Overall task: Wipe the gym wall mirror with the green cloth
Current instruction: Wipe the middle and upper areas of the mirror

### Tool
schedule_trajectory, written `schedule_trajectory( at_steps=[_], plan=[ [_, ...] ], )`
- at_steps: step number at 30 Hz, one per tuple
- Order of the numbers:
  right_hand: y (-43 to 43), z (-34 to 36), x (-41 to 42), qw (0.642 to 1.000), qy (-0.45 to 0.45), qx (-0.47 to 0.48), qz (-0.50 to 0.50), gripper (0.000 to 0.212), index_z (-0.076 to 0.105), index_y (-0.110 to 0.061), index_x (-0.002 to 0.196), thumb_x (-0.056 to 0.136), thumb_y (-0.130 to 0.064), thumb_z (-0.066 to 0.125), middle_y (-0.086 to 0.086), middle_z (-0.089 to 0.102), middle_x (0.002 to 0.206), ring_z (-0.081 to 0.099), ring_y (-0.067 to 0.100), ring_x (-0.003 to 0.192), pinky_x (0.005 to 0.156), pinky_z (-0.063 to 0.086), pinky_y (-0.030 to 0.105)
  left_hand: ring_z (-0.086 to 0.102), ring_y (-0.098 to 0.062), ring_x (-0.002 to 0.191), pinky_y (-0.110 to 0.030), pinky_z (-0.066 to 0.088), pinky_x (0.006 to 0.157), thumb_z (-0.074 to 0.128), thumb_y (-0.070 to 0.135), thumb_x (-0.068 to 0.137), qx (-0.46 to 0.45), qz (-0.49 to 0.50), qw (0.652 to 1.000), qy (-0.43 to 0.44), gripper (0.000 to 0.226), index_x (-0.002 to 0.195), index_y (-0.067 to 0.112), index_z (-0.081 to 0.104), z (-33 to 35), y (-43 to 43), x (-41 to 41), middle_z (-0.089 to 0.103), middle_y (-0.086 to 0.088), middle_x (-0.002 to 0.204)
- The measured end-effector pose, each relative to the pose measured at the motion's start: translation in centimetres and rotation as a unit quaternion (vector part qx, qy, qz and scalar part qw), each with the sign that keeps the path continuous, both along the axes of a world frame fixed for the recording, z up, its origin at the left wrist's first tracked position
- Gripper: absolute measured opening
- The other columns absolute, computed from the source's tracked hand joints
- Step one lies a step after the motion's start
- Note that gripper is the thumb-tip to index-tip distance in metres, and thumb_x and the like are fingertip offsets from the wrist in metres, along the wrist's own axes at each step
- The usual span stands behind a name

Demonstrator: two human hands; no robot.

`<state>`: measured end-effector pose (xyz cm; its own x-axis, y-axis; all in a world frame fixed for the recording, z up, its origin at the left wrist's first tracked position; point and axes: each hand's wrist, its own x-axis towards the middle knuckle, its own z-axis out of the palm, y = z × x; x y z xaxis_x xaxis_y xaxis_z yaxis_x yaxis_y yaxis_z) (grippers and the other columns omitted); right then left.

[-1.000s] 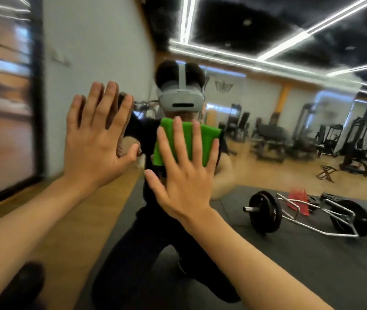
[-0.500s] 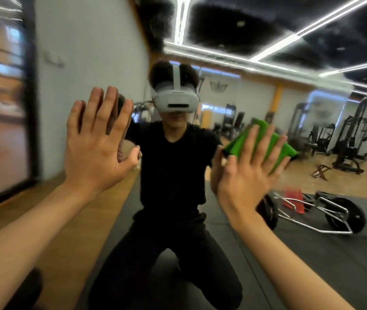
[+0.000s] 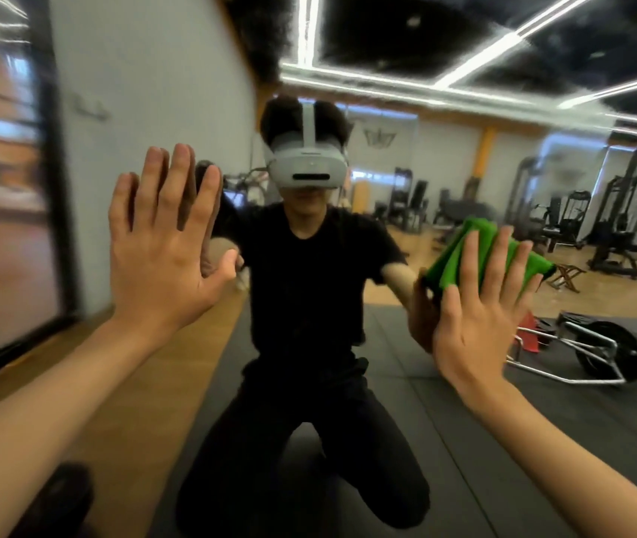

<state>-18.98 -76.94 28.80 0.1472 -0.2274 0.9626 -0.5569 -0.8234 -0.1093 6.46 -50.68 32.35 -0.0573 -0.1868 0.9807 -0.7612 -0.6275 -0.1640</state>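
Observation:
The wall mirror (image 3: 406, 157) fills most of the view and reflects a kneeling person in black wearing a grey headset. My right hand (image 3: 478, 316) lies flat with straight, spread fingers and presses the folded green cloth (image 3: 460, 258) against the glass at the right of the reflection. The cloth tilts, its upper edge showing above my fingertips. My left hand (image 3: 165, 242) is flat on the glass at the left, fingers straight and spread, holding nothing.
The mirror's dark frame edge (image 3: 57, 196) runs down the left. A barbell (image 3: 611, 355) on a metal stand and several gym machines (image 3: 619, 223) show in the reflection. Black mats (image 3: 522, 429) and a strip of wooden floor (image 3: 127, 413) lie below.
My right hand has swept the green cloth across the glass from the middle to the right and slightly down. My left hand has stayed pressed in the same place.

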Motion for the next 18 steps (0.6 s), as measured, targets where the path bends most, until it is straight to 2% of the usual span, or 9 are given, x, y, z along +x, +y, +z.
schedule_trajectory(
  at_steps=[2,3,5,8,11,14,16,18],
  plan=[
    [3.8,2.7,3.8,0.995,-0.081,0.06,-0.017,0.07,0.019,-0.02,0.167,0.108,-0.054,0.005,0.015,0.014,0.174,0.008,0.042,0.16,0.125,0.007,0.068,0.014,-0.039,0.162,-0.058,0.009,0.13,0.043,0.053,0.1,-0.001,-0.002,1.0,0.001,0.08,0.168,0.016,0.026,-0.1,-0.1,0.0,0.018,-0.017,0.175],
    [5.8,3.2,5.6,0.997,-0.07,0.042,-0.003,0.071,0.02,-0.02,0.166,0.107,-0.057,0.007,0.014,0.017,0.173,0.01,0.042,0.159,0.125,0.007,0.068,0.014,-0.039,0.162,-0.059,0.01,0.13,0.043,0.053,0.1,-0.002,-0.004,1.0,0.002,0.079,0.168,0.016,0.026,-0.2,-0.1,0.0,0.018,-0.017,0.175],
    [9.4,2.3,8.5,0.997,0.032,-0.062,0.043,0.071,0.025,-0.024,0.166,0.106,-0.062,0.017,0.009,0.017,0.173,0.009,0.04,0.16,0.126,0.003,0.066,0.015,-0.038,0.162,-0.059,0.012,0.13,0.045,0.054,0.1,-0.002,-0.005,1.0,-0.001,0.08,0.168,0.017,0.026,-0.2,0.0,0.2,0.019,-0.017,0.175],
    [10.9,0.0,8.8,0.952,0.204,-0.21,0.089,0.071,0.025,-0.028,0.166,0.105,-0.063,0.033,0.002,0.014,0.175,0.006,0.031,0.162,0.128,0.001,0.059,0.015,-0.038,0.162,-0.06,0.013,0.129,0.047,0.054,0.1,0.005,-0.006,1.0,-0.009,0.08,0.169,0.018,0.025,0.0,0.2,0.5,0.018,-0.016,0.175],
    [5.3,-1.2,4.6,0.925,0.254,-0.267,0.089,0.067,0.024,-0.032,0.166,0.106,-0.059,0.031,-0.001,0.016,0.174,0.009,0.027,0.162,0.129,0.005,0.053,0.016,-0.039,0.162,-0.061,0.013,0.129,0.048,0.051,0.098,-0.004,-0.017,1.0,-0.007,0.081,0.168,0.018,0.026,-0.2,0.1,0.4,0.018,-0.016,0.175],
    [-1.8,-1.4,-1.9,0.952,0.211,-0.218,0.039,0.064,0.02,-0.032,0.167,0.108,-0.056,0.024,0.0,0.008,0.176,0.009,0.033,0.162,0.127,0.009,0.063,0.014,-0.039,0.162,-0.062,0.013,0.129,0.046,0.052,0.099,-0.008,-0.019,1.0,-0.007,0.081,0.169,0.018,0.024,-0.3,-0.2,0.5,0.017,-0.016,0.175],
    [-3.6,0.6,-3.4,0.98,0.139,-0.141,0.021,0.063,0.017,-0.028,0.167,0.109,-0.053,0.018,0.004,0.004,0.176,0.005,0.037,0.161,0.125,0.01,0.068,0.012,-0.038,0.162,-0.062,0.012,0.129,0.045,0.053,0.098,-0.009,-0.017,1.0,-0.004,0.081,0.169,0.018,0.024,-0.3,-0.4,0.5,0.016,-0.016,0.175],
    [-2.4,3.7,-1.9,0.996,0.048,-0.07,0.003,0.064,0.016,-0.025,0.167,0.109,-0.052,0.012,0.008,0.008,0.175,0.005,0.038,0.161,0.126,0.007,0.067,0.012,-0.038,0.162,-0.062,0.011,0.129,0.045,0.053,0.098,-0.007,-0.02,1.0,0.0,0.082,0.169,0.019,0.023,-0.4,-0.3,0.4,0.015,-0.015,0.176]
  ],
)
